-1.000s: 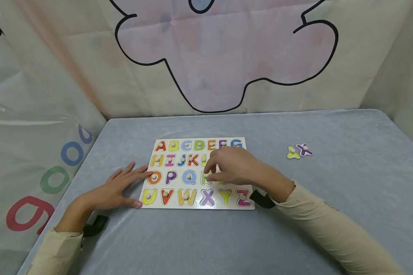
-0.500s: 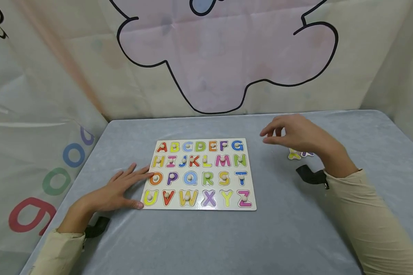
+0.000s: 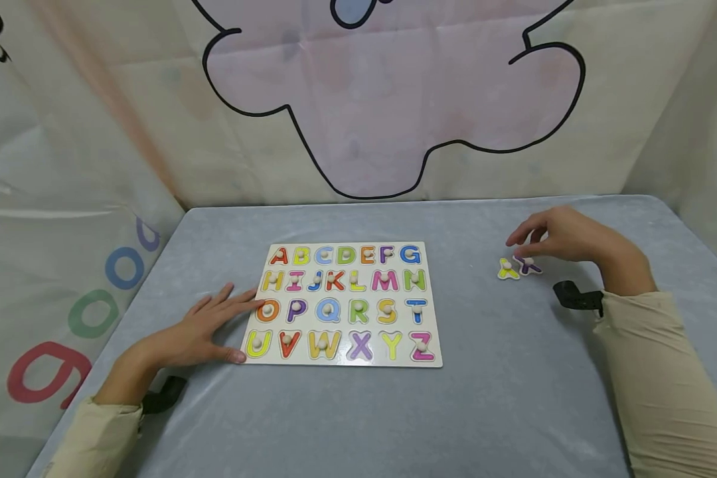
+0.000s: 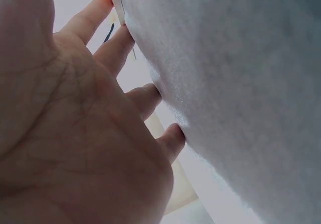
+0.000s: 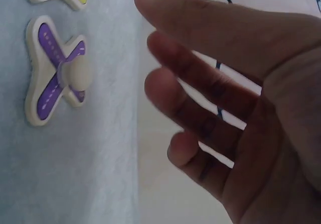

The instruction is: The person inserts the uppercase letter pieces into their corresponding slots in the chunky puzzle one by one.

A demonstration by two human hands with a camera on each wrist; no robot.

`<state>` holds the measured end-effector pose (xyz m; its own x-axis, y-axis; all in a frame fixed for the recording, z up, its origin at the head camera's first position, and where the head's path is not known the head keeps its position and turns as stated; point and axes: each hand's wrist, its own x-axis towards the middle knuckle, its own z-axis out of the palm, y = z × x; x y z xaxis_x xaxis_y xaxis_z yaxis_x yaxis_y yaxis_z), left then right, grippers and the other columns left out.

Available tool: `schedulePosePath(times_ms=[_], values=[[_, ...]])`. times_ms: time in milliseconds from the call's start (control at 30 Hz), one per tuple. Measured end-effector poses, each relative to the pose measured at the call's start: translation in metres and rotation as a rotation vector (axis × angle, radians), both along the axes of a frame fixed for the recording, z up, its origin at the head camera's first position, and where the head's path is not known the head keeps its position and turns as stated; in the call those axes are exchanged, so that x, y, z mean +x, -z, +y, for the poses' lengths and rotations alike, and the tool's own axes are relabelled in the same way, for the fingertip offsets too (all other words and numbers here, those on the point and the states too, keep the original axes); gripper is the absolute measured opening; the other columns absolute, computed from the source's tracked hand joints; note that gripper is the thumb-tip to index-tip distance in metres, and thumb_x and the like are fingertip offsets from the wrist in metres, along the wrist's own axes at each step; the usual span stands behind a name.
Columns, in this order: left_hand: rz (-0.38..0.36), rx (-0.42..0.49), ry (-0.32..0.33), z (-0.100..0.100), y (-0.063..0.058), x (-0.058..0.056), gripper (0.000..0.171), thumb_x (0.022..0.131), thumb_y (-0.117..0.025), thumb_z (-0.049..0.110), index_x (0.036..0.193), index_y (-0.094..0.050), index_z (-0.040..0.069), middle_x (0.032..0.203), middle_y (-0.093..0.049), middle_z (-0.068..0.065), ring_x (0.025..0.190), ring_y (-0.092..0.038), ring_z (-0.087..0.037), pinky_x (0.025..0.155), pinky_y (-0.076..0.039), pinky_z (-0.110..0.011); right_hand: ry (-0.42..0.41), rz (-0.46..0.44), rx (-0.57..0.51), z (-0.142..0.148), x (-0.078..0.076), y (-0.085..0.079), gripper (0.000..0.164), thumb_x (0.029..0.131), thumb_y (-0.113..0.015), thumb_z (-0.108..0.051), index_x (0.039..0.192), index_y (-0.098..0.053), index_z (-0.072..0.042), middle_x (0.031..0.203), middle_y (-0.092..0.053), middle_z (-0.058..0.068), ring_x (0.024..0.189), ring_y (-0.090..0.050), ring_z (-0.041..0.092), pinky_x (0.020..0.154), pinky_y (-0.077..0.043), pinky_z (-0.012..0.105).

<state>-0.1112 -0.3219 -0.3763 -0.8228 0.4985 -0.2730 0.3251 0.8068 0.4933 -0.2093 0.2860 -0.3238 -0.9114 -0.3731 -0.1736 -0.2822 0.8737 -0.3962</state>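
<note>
A white alphabet puzzle board (image 3: 340, 364) lies on the table, with knobbed letter pieces in most recesses. The X recess (image 3: 360, 345) and the Y recess (image 3: 392, 344) show no knob. My left hand (image 3: 200, 332) is spread flat, its fingertips and thumb at the board's left edge. To the right of the board lie a purple X piece (image 5: 60, 73) and a yellow Y piece (image 3: 508, 269), each with a pale knob. Over them hovers my right hand (image 3: 573, 236), fingers loosely bent and holding nothing; the X piece is apart from its fingertips in the right wrist view.
Grey-blue cloth (image 3: 358, 425) covers the table. A printed curtain (image 3: 382, 99) hangs behind its far edge, and another with coloured rings (image 3: 89, 312) hangs at the left. Each wrist wears a black camera mount (image 3: 576, 297).
My right hand has left the board, swung right and back, then come over the X and Y pieces. The left hand stays at the board's edge.
</note>
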Motion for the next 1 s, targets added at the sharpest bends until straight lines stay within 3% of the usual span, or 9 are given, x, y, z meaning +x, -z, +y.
schedulePosePath(times_ms=[400, 700, 1000], values=[[-0.009, 0.004, -0.007, -0.001, 0.001, 0.001, 0.094, 0.074, -0.077, 0.062, 0.154, -0.033, 0.038, 0.168, -0.019, -0.005, 0.154, 0.005, -0.045, 0.116, 0.000, -0.071, -0.005, -0.052, -0.044, 0.034, -0.004, 0.018, 0.025, 0.080, -0.083, -0.029, 0.103, -0.078, -0.023, 0.101, -0.074, -0.005, 0.081, -0.059, -0.001, 0.068, -0.047, 0.020], [-0.017, 0.007, -0.005, -0.001, 0.001, 0.002, 0.094, 0.074, -0.076, 0.062, 0.154, -0.033, 0.039, 0.168, -0.018, -0.004, 0.154, 0.006, -0.045, 0.116, 0.001, -0.072, 0.019, -0.116, -0.084, 0.038, -0.007, 0.035, 0.029, 0.078, -0.084, -0.028, 0.105, -0.079, -0.019, 0.100, -0.074, -0.003, 0.081, -0.056, 0.002, 0.067, -0.044, 0.021], [-0.010, 0.005, -0.004, -0.001, 0.001, 0.001, 0.094, 0.074, -0.077, 0.062, 0.154, -0.033, 0.039, 0.168, -0.019, -0.003, 0.154, 0.006, -0.045, 0.116, 0.000, -0.071, 0.059, -0.062, -0.095, 0.037, -0.007, 0.035, 0.028, 0.078, -0.084, -0.029, 0.103, -0.080, -0.018, 0.095, -0.074, -0.003, 0.077, -0.054, 0.001, 0.065, -0.041, 0.021]])
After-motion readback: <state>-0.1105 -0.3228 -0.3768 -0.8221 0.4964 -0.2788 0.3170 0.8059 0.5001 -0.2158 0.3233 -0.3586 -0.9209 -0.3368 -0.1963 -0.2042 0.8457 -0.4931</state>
